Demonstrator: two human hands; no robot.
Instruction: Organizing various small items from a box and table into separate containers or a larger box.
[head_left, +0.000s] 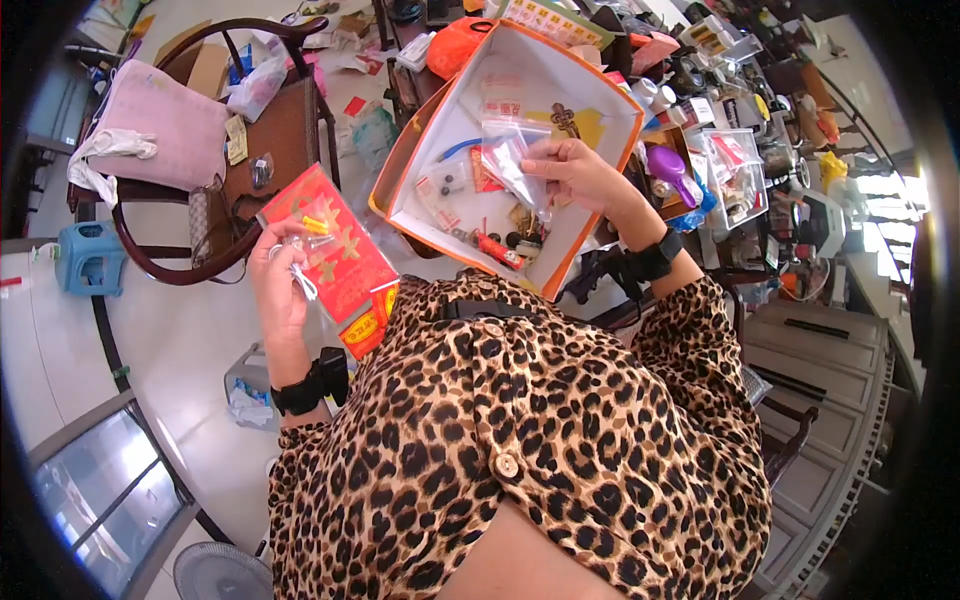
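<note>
My left hand (279, 262) grips a small clear plastic bag (321, 238) with a yellow piece (315, 224) in it and a looped white cord (304, 283). Beneath or beside those fingers is a pack of red envelopes (341, 251) with gold print; whether the hand also holds it I cannot tell. Over an open box (630, 135) with white inner walls and orange edges, my right hand (574, 176) pinches a clear zip bag (517, 161) with small white contents. The box holds a red tube-like item (499, 250), a bag with black round pieces (448, 184) and other small objects.
A wooden armchair (289, 142) with a pink cushion (161, 124) stands at left, near a blue plastic stool (90, 259). On the right, a cluttered table bears a purple hairbrush (667, 165) and a clear plastic bin (757, 202). An orange bag (454, 46) sits behind the box.
</note>
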